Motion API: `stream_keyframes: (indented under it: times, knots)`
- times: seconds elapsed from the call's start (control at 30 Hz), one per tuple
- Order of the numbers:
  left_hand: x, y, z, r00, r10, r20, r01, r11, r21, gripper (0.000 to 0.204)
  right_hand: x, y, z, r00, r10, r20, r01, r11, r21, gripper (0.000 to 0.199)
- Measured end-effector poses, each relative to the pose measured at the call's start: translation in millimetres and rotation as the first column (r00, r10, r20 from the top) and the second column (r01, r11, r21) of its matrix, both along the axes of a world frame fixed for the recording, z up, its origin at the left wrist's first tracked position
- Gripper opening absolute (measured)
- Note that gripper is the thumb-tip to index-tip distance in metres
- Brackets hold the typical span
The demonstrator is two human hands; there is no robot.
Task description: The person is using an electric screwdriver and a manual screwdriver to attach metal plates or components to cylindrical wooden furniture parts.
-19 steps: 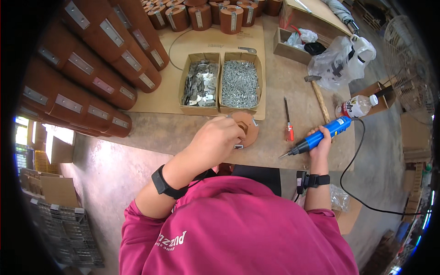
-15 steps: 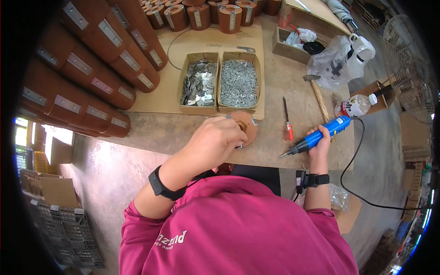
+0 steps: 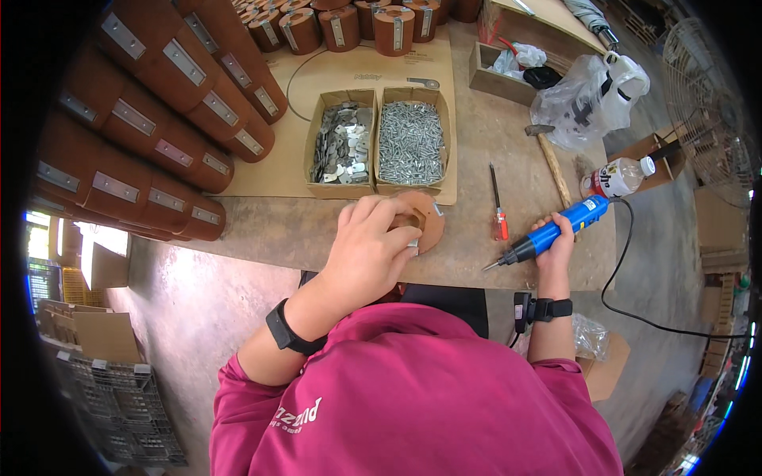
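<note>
My left hand (image 3: 367, 242) is closed over the left side of a reddish-brown hollow cylinder (image 3: 432, 222) at the table's near edge. Its thumb and fingers are bent at the cylinder's central hole, and they hide part of its top. Small metal pieces show at the rim. In my right hand (image 3: 558, 244) is a blue electric screwdriver (image 3: 548, 236), its bit pointing left above the tabletop and its black cord running off to the right. Beyond the cylinder stand two cardboard boxes, one with flat metal plates (image 3: 343, 147), the other with screws (image 3: 410, 143).
Stacks of brown cylinders with metal strips (image 3: 131, 111) rise at the left, and more cylinders (image 3: 341, 30) stand at the back. A red-handled screwdriver (image 3: 498, 214), a hammer (image 3: 552, 159), a bottle (image 3: 619, 176) and a plastic bag (image 3: 567, 107) lie to the right.
The fingers of my left hand have shifted slightly on the cylinder, and its wrist has moved a little right. My right hand keeps the electric screwdriver almost where it was.
</note>
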State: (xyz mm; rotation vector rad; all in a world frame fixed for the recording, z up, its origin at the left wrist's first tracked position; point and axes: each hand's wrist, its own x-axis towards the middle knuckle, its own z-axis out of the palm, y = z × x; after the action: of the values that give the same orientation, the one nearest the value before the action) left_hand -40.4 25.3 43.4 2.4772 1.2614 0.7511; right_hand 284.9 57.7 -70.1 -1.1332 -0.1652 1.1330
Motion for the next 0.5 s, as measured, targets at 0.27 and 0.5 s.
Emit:
stream_keyframes:
  times: [0.27, 0.5]
  knots:
    - [2.0, -6.9, -31.9, 0.957, 0.075, 0.279, -0.021, 0.981, -0.193, 0.041, -0.6, -0.3, 1.1, 1.0, -0.003, 0.013, 0.003, 1.0, 0.015, 0.015]
    - [11.8, -17.4, -40.0, 0.92, 0.157, 0.36, -0.151, 0.987, -0.045, 0.045, -0.2, 0.4, -0.2, 1.0, -0.008, 0.023, 0.008, 1.0, 0.011, 0.015]
